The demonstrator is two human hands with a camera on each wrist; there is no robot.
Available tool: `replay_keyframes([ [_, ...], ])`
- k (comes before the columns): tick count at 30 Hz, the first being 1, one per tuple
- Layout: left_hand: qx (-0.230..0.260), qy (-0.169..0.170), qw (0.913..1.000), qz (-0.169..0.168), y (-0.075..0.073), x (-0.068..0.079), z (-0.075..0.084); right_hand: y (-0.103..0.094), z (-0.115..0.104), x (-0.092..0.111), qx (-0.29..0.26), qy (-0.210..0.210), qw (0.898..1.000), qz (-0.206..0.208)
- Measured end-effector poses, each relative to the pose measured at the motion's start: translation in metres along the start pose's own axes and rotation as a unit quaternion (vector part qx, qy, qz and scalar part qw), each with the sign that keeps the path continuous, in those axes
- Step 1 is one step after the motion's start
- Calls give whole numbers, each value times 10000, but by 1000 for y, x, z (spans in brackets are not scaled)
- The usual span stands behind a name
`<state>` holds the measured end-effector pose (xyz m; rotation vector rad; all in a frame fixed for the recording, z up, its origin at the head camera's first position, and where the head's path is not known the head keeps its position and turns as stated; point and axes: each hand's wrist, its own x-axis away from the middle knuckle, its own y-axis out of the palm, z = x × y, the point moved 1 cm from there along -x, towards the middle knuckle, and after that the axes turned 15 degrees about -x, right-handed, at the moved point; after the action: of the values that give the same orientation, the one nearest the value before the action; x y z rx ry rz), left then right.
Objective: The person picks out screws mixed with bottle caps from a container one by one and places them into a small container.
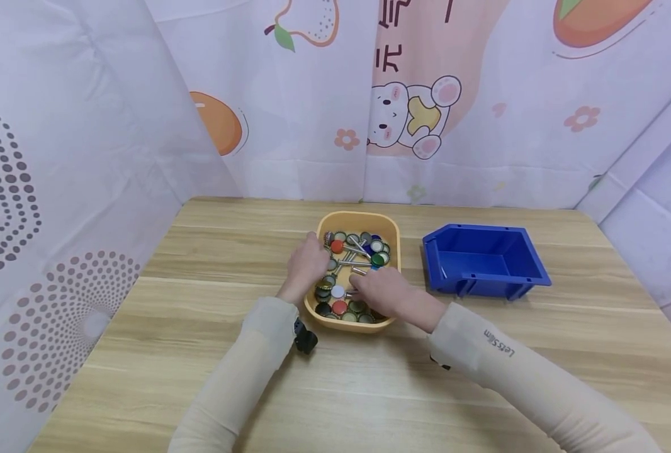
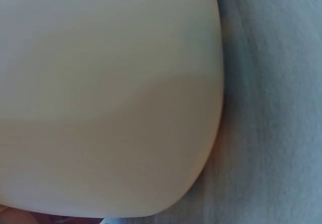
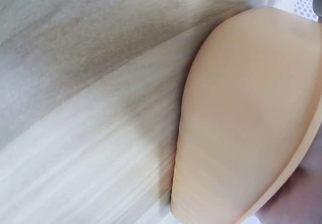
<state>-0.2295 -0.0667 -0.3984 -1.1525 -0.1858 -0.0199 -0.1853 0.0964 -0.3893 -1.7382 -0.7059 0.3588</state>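
An orange-yellow plastic basin (image 1: 394,224) holds bottle caps in several colours, such as a red cap (image 1: 337,246) and a white cap (image 1: 338,292), mixed with silver bolts (image 1: 355,263). My left hand (image 1: 307,264) grips the basin's left rim, fingers bent over it; the left wrist view shows mostly the basin's pale outer wall (image 2: 110,98). Over the right rim reaches my right hand (image 1: 385,291), its fingertips down among the caps beside a bolt (image 1: 359,271). Whether these fingers pinch a bolt I cannot tell. The right wrist view is largely the basin's outer side (image 3: 241,113).
A blue open-fronted parts bin (image 1: 487,282) stands right of the basin on the wood-grain table (image 1: 222,264). Behind the table hangs a white printed curtain (image 1: 301,126). A small black device (image 1: 305,340) sits at my left wrist.
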Motion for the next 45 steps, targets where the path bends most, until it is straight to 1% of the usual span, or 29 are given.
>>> replay_keyframes([
  [4,9,9,10000,-24,0,0,0,-1,0,-1,-23,207,9992,-339],
  [6,11,22,10000,-14,0,0,-1,-1,1,-2,-65,253,9988,-416],
  [9,5,63,10000,24,0,0,-1,-2,2,-2,-179,216,9991,-312],
  [11,18,83,10000,36,0,0,-1,-4,3,-2,-370,187,9990,-194],
  [15,31,124,9999,61,0,-1,-1,-12,4,0,-968,204,9951,-4],
  [17,29,138,9999,63,1,-1,-1,-16,5,1,-1285,170,9915,73],
  [19,16,154,9999,67,1,-1,-1,-21,7,3,-1680,96,9856,176],
  [21,22,148,9999,50,1,-1,-1,-25,11,4,-2123,-35,9768,273],
  [23,16,138,9999,52,1,-1,-1,-29,14,5,-2653,-47,9637,294],
  [26,20,119,9999,56,0,-2,-1,-33,18,7,-3223,63,9461,310],
  [31,-11,104,9999,62,1,-2,-1,-36,24,12,-3838,254,9225,325],
  [34,24,100,9999,59,2,-2,-1,-37,26,16,-4149,257,9085,423],
  [36,66,96,9999,47,2,-2,-1,-38,29,19,-4217,255,9046,571],
  [38,97,101,9999,50,2,-2,-1,-40,33,23,-4217,278,9033,742],
  [41,108,98,9999,35,1,-2,-1,-44,39,27,-4153,344,9038,979],
  [43,98,97,9999,33,1,-2,-1,-48,42,29,-4134,399,9034,1065],
  [45,93,91,9999,37,1,-2,-1,-51,47,31,-4072,424,9052,1140],
])
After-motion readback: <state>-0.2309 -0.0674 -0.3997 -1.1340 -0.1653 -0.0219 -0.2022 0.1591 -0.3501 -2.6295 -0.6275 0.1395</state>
